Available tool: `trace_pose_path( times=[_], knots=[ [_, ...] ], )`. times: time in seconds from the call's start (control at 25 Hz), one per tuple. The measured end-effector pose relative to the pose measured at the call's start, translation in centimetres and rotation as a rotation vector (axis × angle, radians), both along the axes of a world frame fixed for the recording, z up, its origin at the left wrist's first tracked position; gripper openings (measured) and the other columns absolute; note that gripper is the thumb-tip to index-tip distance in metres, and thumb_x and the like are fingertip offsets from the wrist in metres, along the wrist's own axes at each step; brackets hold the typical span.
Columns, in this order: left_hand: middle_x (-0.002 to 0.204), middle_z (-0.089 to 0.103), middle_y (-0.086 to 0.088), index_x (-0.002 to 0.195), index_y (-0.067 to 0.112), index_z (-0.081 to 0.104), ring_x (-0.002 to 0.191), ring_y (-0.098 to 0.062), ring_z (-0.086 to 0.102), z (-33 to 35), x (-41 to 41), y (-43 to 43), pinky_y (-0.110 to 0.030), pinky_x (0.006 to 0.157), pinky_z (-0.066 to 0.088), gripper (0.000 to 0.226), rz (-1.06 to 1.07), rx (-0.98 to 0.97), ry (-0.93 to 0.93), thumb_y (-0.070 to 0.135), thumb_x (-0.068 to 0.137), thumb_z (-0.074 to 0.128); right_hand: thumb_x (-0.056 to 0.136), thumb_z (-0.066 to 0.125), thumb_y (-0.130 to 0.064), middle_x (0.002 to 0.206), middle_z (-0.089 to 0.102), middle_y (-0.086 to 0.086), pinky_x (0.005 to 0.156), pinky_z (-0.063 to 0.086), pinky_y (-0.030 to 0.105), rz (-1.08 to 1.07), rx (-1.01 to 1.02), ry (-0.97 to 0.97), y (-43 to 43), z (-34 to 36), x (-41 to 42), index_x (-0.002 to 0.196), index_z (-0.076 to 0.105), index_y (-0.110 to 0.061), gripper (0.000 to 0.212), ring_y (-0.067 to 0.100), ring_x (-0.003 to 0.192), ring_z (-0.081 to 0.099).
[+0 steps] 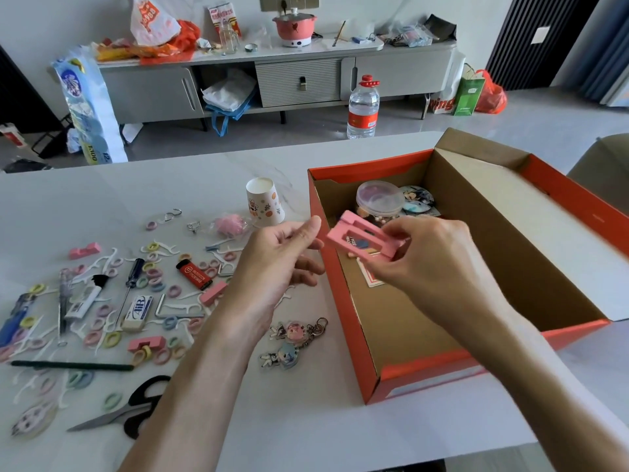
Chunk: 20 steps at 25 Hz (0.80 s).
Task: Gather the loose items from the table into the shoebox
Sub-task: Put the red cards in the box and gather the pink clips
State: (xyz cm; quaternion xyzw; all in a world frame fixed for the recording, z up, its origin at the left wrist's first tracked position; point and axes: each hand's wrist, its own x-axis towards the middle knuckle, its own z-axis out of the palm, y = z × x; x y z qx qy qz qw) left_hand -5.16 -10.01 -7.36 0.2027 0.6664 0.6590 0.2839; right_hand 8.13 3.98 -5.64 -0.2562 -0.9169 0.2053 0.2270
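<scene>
- A pink holder [360, 238] is pinched at its right end by the fingers [394, 229] of the right hand [432, 253].
- The holder is kept tilted above the left wall of the shoebox [442, 373], probably so that it can be lowered inside without catching the rim.
- The left hand [275, 264] is held just left of the holder with its fingers [306, 267] loosely curled and nothing gripped. Whether its thumb touches the holder cannot be told.
- A lidded jar [379, 199] and a round badge [417, 199] are already lodged in the far left corner of the shoebox, so the near part of the floor is left bare for more items.
- The shoebox is set at the right of the counter [306, 420], close beside the loose items, so the reach is kept short.
- On the left of the counter are a lighter [194, 274], an eraser [138, 311], scissors [129, 413], keychains [292, 338], a paper cup [264, 202] and many scattered hair ties and floss picks. The task is judged to be at an early stage.
</scene>
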Motion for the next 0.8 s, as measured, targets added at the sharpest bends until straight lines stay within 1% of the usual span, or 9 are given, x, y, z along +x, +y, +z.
trace_pose_path(
  times=[0.08, 0.16, 0.24, 0.28, 0.36, 0.48, 0.56, 0.68, 0.8],
  knots=[
    [0.084, 0.071, -0.006, 0.102, 0.019, 0.068, 0.055, -0.013, 0.065, -0.8, 0.3, 0.1, -0.021, 0.047, 0.049, 0.030, 0.040, -0.139, 0.132, 0.046, 0.088, 0.067, 0.069, 0.083, -0.042, 0.072, 0.067, -0.013, 0.050, 0.053, 0.019, -0.093, -0.110, -0.181, 2.6, -0.2, -0.3, 0.085, 0.076, -0.018, 0.030, 0.002, 0.059, 0.062],
    [0.090, 0.070, -0.005, 0.117, 0.026, 0.058, 0.058, -0.014, 0.067, -1.8, 0.6, -0.3, -0.033, 0.053, 0.055, 0.039, 0.005, -0.258, 0.223, 0.048, 0.086, 0.069, 0.065, 0.085, -0.043, 0.070, 0.068, -0.003, 0.051, 0.052, 0.027, -0.091, -0.153, -0.444, 4.0, -1.1, -1.5, 0.076, 0.074, -0.013, 0.034, 0.010, 0.061, 0.063],
    [0.091, 0.070, 0.000, 0.122, 0.035, 0.051, 0.057, -0.009, 0.067, -2.1, 0.6, -1.0, -0.026, 0.048, 0.051, 0.052, -0.062, -0.301, 0.236, 0.056, 0.079, 0.071, 0.063, 0.086, -0.041, 0.063, 0.063, 0.001, 0.046, 0.044, 0.026, -0.016, -0.112, -0.589, 3.6, -2.7, -3.1, 0.061, 0.064, -0.014, 0.035, 0.014, 0.057, 0.059],
    [0.090, 0.071, 0.001, 0.124, 0.037, 0.050, 0.058, -0.008, 0.067, -2.2, 0.5, -1.0, -0.024, 0.048, 0.050, 0.056, -0.082, -0.300, 0.240, 0.059, 0.076, 0.071, 0.063, 0.085, -0.039, 0.057, 0.059, 0.000, 0.043, 0.038, 0.024, 0.014, -0.095, -0.607, 3.3, -3.5, -3.8, 0.055, 0.058, -0.015, 0.038, 0.014, 0.053, 0.056],
    [0.089, 0.072, 0.000, 0.127, 0.038, 0.048, 0.060, -0.008, 0.067, -2.5, 0.5, -1.0, -0.026, 0.054, 0.052, 0.056, -0.094, -0.284, 0.238, 0.053, 0.079, 0.072, 0.065, 0.084, -0.035, 0.054, 0.054, -0.002, 0.043, 0.034, 0.023, 0.052, -0.071, -0.604, 2.9, -4.9, -5.1, 0.053, 0.051, -0.017, 0.039, 0.014, 0.053, 0.055],
    [0.088, 0.072, -0.001, 0.136, 0.037, 0.044, 0.062, -0.012, 0.068, -2.8, 1.1, -0.5, -0.029, 0.055, 0.052, 0.058, -0.138, -0.245, 0.193, 0.038, 0.086, 0.073, 0.075, 0.076, -0.032, 0.065, 0.054, 0.000, 0.050, 0.040, 0.026, 0.068, -0.041, -0.587, 2.7, -5.8, -6.2, 0.062, 0.046, -0.018, 0.035, 0.019, 0.064, 0.057],
    [0.086, 0.073, -0.001, 0.137, 0.036, 0.043, 0.062, -0.013, 0.068, -2.8, 1.2, -0.1, -0.027, 0.053, 0.051, 0.057, -0.168, -0.201, 0.158, 0.031, 0.088, 0.072, 0.084, 0.067, -0.031, 0.075, 0.057, 0.003, 0.054, 0.044, 0.030, 0.094, -0.005, -0.603, 2.4, -6.3, -6.4, 0.072, 0.049, -0.015, 0.027, 0.022, 0.070, 0.058],
    [0.081, 0.074, 0.002, 0.122, 0.041, 0.048, 0.062, -0.015, 0.068, -2.7, 1.1, 0.1, -0.025, 0.052, 0.052, 0.043, -0.195, -0.135, 0.076, 0.026, 0.089, 0.071, 0.090, 0.060, -0.032, 0.077, 0.054, 0.003, 0.054, 0.041, 0.030, 0.146, 0.095, -0.572, 2.0, -6.8, -6.7, 0.084, 0.055, -0.014, 0.020, 0.021, 0.067, 0.054],
    [0.076, 0.072, 0.001, 0.111, 0.044, 0.054, 0.062, -0.018, 0.068, -2.9, 1.2, 0.3, -0.025, 0.051, 0.052, 0.037, -0.202, -0.073, -0.020, 0.021, 0.088, 0.071, 0.091, 0.059, -0.032, 0.073, 0.052, 0.002, 0.053, 0.038, 0.029, 0.207, 0.056, -0.529, 2.3, -7.2, -6.7, 0.077, 0.050, -0.015, 0.024, 0.020, 0.065, 0.053]
  ],
)
